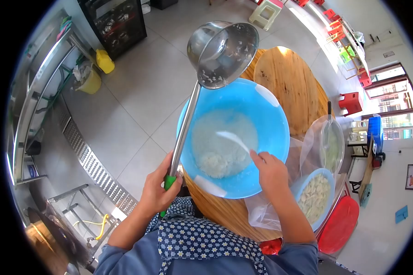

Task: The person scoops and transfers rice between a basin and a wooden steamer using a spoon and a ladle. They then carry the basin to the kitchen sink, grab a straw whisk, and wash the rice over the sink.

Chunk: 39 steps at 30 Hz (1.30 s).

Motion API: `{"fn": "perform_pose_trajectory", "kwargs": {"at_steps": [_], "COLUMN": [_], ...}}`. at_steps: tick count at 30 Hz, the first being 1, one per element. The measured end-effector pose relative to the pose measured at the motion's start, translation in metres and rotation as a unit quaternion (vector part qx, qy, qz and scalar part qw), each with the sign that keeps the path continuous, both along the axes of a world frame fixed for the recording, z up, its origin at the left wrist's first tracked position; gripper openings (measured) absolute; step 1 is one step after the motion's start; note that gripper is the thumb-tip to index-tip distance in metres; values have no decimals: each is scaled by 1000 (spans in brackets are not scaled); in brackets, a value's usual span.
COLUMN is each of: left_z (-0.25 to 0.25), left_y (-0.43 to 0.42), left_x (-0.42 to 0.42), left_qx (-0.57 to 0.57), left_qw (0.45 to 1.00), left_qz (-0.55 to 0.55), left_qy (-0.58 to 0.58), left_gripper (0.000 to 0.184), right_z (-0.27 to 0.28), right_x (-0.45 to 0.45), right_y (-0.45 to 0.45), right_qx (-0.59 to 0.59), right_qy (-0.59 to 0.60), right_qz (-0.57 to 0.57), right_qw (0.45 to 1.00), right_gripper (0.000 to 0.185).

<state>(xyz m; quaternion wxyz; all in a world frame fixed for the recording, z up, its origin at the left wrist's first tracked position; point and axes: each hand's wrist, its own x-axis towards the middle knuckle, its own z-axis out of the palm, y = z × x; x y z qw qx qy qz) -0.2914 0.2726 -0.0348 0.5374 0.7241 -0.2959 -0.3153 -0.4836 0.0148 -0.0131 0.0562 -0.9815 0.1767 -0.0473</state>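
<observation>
My left hand (159,191) is closed around the green grip of a large metal ladle (227,54). The ladle's deep bowl is raised above the far rim of a blue basin (274,121), and white bits cling to its inside. In the basin lies a pale, wet, grainy mass that looks like rice (218,162), heaped towards the near side. A white plastic spoon (234,138) is pinched in my right hand (270,172), its blade over the basin's contents. Whether the blade touches them I cannot tell.
The basin stands on a wooden table (211,211). To its right are a light-blue tub (331,176) of dumpling-like pieces and a plastic-covered bowl (337,137). A round wooden board (287,87) lies behind. A red stool (351,103) and metal shelving (43,78) stand farther off.
</observation>
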Motion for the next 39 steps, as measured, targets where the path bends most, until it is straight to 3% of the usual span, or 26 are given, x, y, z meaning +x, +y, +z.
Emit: {"fn": "perform_pose_trajectory", "kwargs": {"at_steps": [3,7,9,10,12,13,15,18,24,28,29,30,34,36,39], "left_z": [6,6,3,4,6,6,7,8,7,6,6,5,1,3,3], "left_y": [-2,3,6,6,7,7,8,8,9,9,10,9,9,9,9], "left_x": [2,3,2,1,1,2,1,3,3,1,1,2,2,2,4], "left_qx": [4,2,6,6,4,4,4,-1,-1,3,3,0,-17,-14,-9], "left_qw": [1000,1000,1000,1000,999,999,999,998,998,999,999,999,999,999,999], "left_qz": [-5,-12,-23,-24,-33,-33,-39,-44,-48,-39,-37,-36,-29,-29,-31], "left_qy": [12,14,-5,-3,-26,-26,-34,-35,-30,-25,-26,-28,-34,-26,-23], "left_gripper": [63,63,64,64,65,65,65,64,65,65,65,65,66,65,65], "right_z": [-41,1,5,3,-5,-7,-11,-16,-20,-26,-30,-26,20,35,40], "right_x": [-7,-6,-7,-7,-6,-5,-5,-4,-1,-2,-5,-4,-12,-19,-28], "right_y": [13,40,31,30,27,25,21,12,2,6,5,4,-7,-18,-23], "right_qx": [53,57,33,33,271,271,456,490,504,474,435,391,307,163,72], "right_qy": [60,92,19,20,22,22,7,107,85,123,108,91,39,74,144], "right_qz": [-2,82,-32,-32,-98,-99,-237,-208,-210,-171,-128,-87,-108,-124,-64], "right_qw": [997,991,999,999,957,957,858,840,834,855,884,911,945,976,985], "right_gripper": [42,40,34,34,28,28,32,32,30,29,28,27,25,23,23]}}
